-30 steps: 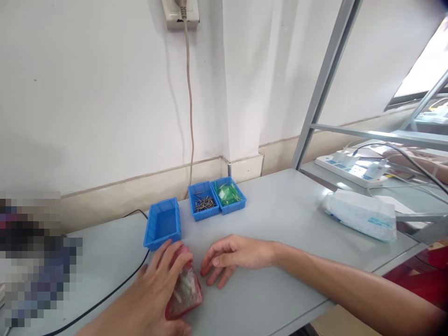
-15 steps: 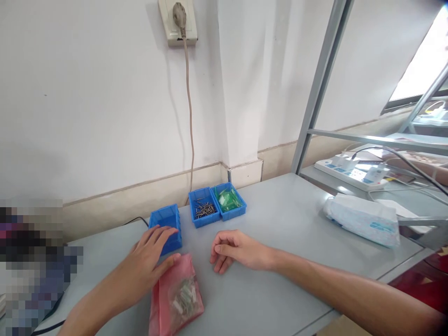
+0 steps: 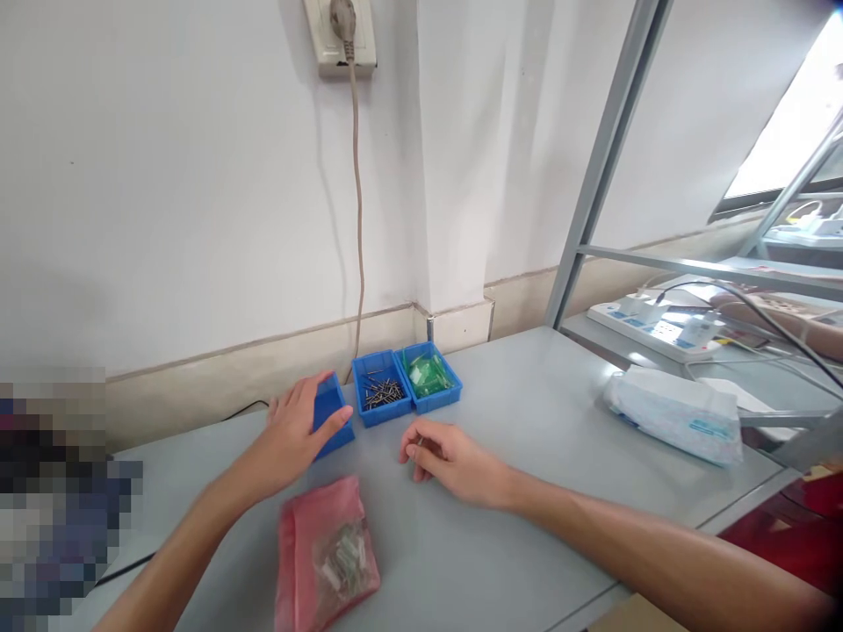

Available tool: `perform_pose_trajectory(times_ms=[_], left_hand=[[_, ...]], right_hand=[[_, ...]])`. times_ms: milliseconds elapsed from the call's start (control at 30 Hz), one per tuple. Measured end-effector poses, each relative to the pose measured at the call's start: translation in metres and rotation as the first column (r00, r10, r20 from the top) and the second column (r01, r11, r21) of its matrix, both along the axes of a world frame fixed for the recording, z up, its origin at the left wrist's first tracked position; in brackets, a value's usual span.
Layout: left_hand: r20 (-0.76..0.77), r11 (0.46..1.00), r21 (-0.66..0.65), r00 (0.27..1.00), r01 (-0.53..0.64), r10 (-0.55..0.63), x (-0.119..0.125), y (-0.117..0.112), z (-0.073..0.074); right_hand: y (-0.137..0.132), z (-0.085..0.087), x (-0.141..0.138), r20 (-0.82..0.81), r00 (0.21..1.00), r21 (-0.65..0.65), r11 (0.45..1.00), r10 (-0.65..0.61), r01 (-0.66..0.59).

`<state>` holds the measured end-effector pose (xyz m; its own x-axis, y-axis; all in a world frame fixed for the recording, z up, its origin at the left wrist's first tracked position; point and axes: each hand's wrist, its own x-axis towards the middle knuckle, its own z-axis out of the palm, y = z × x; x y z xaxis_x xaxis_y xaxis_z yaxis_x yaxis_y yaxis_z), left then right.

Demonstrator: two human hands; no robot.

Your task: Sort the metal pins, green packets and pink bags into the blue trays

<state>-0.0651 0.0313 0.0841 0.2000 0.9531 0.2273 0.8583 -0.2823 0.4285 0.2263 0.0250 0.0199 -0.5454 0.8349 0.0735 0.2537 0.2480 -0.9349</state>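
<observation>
My left hand (image 3: 299, 430) is on a blue plastic bin (image 3: 335, 430) near the wall, its fingers over the left and back sides and its thumb across the front. The hand covers much of that bin. To its right stands a second blue bin (image 3: 359, 399) with dark metal screw-like pins (image 3: 384, 393) inside. Touching that is a third blue bin (image 3: 440, 402), filled with green plastic pieces (image 3: 428, 375). My right hand (image 3: 438, 458) rests just in front of these two, fingers curled in and thumb against the index finger. Whatever it may hold is hidden.
A pink bag (image 3: 303, 544) with small clear and whitish pieces showing lies at the front of the grey table (image 3: 474, 562). At right are a white soft pack (image 3: 672, 412), a power strip (image 3: 649, 329) and a metal frame post (image 3: 596, 167). A cord (image 3: 359, 193) hangs down the wall.
My left hand has moved from above the pink bag up onto the left blue bin, which has shifted slightly right. My right hand has risen a little and its fingers have drawn closer together.
</observation>
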Motion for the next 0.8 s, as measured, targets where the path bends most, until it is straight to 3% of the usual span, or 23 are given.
perform_pose_trajectory(times_ms=[67, 167, 233, 300, 400, 533, 800], left_hand=[[0.011, 0.997, 0.053, 0.998, 0.055, -0.056, 0.023, -0.016, 0.006], [-0.032, 0.955, 0.111, 0.961, 0.276, -0.274, 0.054, -0.045, 0.009], [-0.052, 0.917, 0.085, 0.921, 0.389, -0.386, 0.065, -0.060, 0.004], [-0.041, 0.878, -0.024, 0.877, 0.478, -0.478, 0.066, -0.066, -0.004], [0.033, 0.877, -0.189, 0.896, 0.442, -0.444, 0.060, -0.066, -0.013], [0.039, 0.879, -0.334, 0.937, 0.339, -0.347, 0.053, -0.061, -0.012], [-0.088, 0.891, -0.349, 0.937, 0.290, -0.339, 0.044, -0.060, -0.003]], right_hand=[[0.001, 0.001, 0.002, 0.065, 0.997, 0.122, 0.992, -0.042, 0.033], [0.002, 0.002, 0.003, 0.098, 0.991, 0.252, 0.965, -0.095, 0.068], [0.003, 0.002, 0.003, 0.090, 0.990, 0.271, 0.959, -0.111, 0.083], [0.003, 0.003, 0.003, 0.093, 0.988, 0.268, 0.959, -0.121, 0.092], [0.002, 0.003, 0.003, 0.119, 0.983, 0.268, 0.958, -0.139, 0.103], [0.002, 0.005, 0.003, 0.140, 0.980, 0.269, 0.958, -0.143, 0.101], [0.007, -0.003, 0.003, 0.134, 0.985, 0.327, 0.943, -0.108, 0.059]])
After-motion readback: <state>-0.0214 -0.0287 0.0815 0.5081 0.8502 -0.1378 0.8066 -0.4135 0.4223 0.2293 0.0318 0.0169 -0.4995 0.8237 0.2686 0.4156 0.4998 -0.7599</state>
